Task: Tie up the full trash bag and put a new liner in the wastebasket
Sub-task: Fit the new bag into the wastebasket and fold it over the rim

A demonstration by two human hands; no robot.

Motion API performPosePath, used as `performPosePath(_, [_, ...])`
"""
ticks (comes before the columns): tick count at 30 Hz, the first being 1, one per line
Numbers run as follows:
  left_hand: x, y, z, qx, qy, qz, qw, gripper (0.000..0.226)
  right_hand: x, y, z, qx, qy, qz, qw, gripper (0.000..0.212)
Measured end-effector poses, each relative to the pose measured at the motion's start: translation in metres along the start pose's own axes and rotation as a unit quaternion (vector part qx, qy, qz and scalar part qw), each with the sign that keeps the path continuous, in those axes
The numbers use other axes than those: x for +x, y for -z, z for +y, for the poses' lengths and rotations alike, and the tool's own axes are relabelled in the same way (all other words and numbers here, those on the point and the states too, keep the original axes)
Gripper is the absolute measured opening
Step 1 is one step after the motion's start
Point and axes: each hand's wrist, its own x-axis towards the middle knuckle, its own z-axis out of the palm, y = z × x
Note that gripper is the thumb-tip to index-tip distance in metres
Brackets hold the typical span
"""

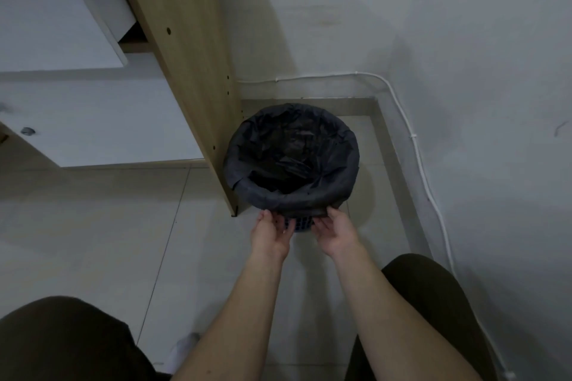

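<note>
1. Wastebasket stands on the floor in the room corner, tight against the wooden side panel of a cabinet, wall just behind and to the right.
2. Black trash bag lines it, top folded over the rim all round so it stays put; only a bit of the blue mesh basket shows below the fold on the near side.
3. Contents: dark and crumpled, can't tell how full.
4. Left hand reaches to the near rim, fingertips at the lower edge of the bag's fold, fingers loosely bent; looks like touching, no firm grip visible.
5. Right hand mirrors it just beside, palm up, fingers curling under the fold's hem; can't tell if it has pinched the plastic yet.
6. Both hands at the near side, likely because the panel blocks the left and the fold has to be peeled up from below.
7. Step, as I judge: start of unhooking the bag from the rim; tying and new liner not yet done.
8. White cable runs along the wall base, well apart.
</note>
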Motion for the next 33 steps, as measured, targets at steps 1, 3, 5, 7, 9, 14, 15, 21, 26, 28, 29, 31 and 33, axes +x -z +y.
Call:
performPosePath(1, [0.000, -0.002, 0.001, -0.009, 0.013, -0.004, 1.000, 0.023, 0.001, 0.002, -0.001, 0.029, -0.008, -0.010, 1.000, 0.014])
performPosePath(3, [-0.001, -0.008, 0.003, -0.028, 0.031, -0.014, 0.999, 0.034, 0.000, 0.001, -0.002, 0.099, -0.028, -0.032, 0.994, 0.019])
performPosePath(5, [-0.001, -0.015, 0.003, -0.044, 0.042, -0.015, 0.998, 0.042, -0.002, -0.005, -0.003, 0.149, -0.039, -0.041, 0.987, 0.021])
performPosePath(7, [-0.006, -0.020, 0.004, -0.052, 0.042, -0.017, 0.998, 0.037, -0.003, -0.012, -0.003, 0.166, -0.035, -0.033, 0.985, 0.020])
performPosePath(9, [-0.011, -0.021, 0.006, -0.081, 0.038, -0.032, 0.996, 0.030, -0.005, -0.016, -0.001, 0.171, -0.022, -0.029, 0.985, 0.019])
performPosePath(14, [-0.011, -0.013, 0.001, -0.114, 0.037, -0.042, 0.992, 0.021, -0.022, -0.013, 0.006, 0.123, 0.022, -0.049, 0.991, 0.021])
performPosePath(15, [-0.010, -0.012, 0.000, -0.097, 0.042, -0.041, 0.994, 0.021, -0.022, -0.011, 0.008, 0.111, 0.028, -0.062, 0.992, 0.025])
performPosePath(21, [0.002, -0.014, 0.001, -0.053, 0.041, -0.049, 0.997, 0.040, -0.011, -0.010, 0.010, 0.139, 0.028, -0.082, 0.986, 0.034])
performPosePath(26, [0.006, -0.022, 0.002, -0.054, 0.029, -0.024, 0.998, 0.042, -0.007, -0.019, 0.007, 0.144, -0.019, -0.065, 0.987, 0.018])
performPosePath(28, [0.008, -0.024, 0.003, -0.055, 0.015, -0.026, 0.998, 0.043, -0.005, -0.023, 0.005, 0.100, -0.010, -0.045, 0.994, 0.014])
performPosePath(29, [0.007, -0.024, 0.004, -0.058, 0.008, -0.031, 0.998, 0.043, -0.004, -0.023, 0.004, 0.074, 0.002, -0.035, 0.997, 0.014])
performPosePath(31, [0.004, -0.024, 0.008, -0.066, -0.002, -0.036, 0.997, 0.043, -0.005, -0.019, 0.000, 0.037, 0.031, -0.017, 0.999, 0.015])
performPosePath(33, [-0.003, -0.022, 0.013, -0.087, -0.019, -0.037, 0.995, 0.040, -0.008, -0.013, -0.005, 0.014, 0.052, -0.018, 0.998, 0.023])
